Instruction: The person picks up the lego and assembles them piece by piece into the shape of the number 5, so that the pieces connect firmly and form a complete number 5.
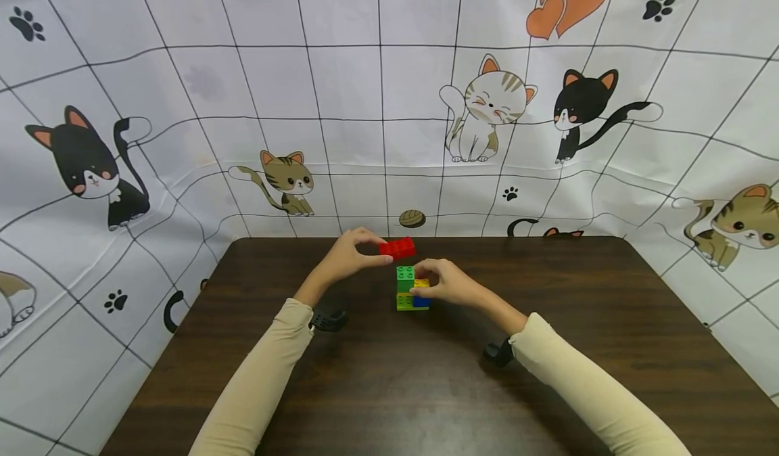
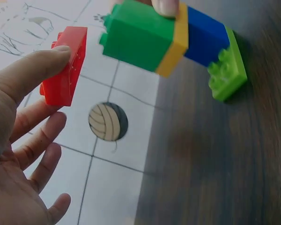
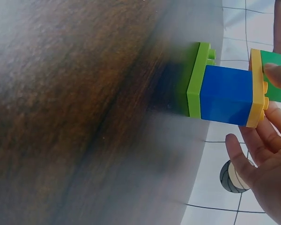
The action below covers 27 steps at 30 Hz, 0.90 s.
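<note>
Left hand [image 1: 348, 258] pinches a red brick [image 2: 64, 70] (btw, only head and left-wrist cams catch it). Right hand [image 1: 450, 283], just apart, grips the green block [image 2: 138, 35] topping a stack [image 3: 227, 93].

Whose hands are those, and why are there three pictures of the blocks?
A person's, not a robot's! The wide picture comes from a camera on their head, looking down; the close ones come from the left and right wrists. On the brown table stands a stack: a lime plate, then a blue block, a yellow block and a green block on top. The left hand pinches a red brick in the air; the right hand holds the stack near its top.
</note>
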Tool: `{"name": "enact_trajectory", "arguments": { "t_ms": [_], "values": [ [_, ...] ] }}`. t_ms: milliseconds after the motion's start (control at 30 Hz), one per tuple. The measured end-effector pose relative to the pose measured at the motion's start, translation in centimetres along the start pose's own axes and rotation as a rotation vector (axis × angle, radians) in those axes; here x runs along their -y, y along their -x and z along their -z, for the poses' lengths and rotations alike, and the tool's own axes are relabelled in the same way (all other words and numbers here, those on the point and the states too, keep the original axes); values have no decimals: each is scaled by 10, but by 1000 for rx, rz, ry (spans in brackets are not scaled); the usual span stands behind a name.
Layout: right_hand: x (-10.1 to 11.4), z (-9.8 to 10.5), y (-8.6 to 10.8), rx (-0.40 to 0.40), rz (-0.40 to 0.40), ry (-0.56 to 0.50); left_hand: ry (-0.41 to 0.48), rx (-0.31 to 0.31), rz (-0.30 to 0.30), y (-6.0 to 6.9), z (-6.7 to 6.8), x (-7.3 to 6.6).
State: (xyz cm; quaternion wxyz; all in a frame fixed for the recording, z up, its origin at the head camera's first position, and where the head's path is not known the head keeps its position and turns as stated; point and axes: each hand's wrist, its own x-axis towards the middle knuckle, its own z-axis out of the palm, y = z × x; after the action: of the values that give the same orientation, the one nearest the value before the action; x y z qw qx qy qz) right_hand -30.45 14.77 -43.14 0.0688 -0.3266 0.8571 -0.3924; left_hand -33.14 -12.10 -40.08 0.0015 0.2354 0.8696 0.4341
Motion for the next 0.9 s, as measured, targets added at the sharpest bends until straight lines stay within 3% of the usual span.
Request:
{"name": "enact_trajectory", "arguments": {
  "t_ms": [400,633,900],
  "values": [
    [-1,0,-2,-2,-42,-24,46,30,-30,3,-3,-18],
    [-2,1,0,-10,-50,-62,9,45,-82,3,-11,-22],
    [-4,-1,0,-30,-6,-107,5,65,-68,6,-19,-22]
  ]
}}
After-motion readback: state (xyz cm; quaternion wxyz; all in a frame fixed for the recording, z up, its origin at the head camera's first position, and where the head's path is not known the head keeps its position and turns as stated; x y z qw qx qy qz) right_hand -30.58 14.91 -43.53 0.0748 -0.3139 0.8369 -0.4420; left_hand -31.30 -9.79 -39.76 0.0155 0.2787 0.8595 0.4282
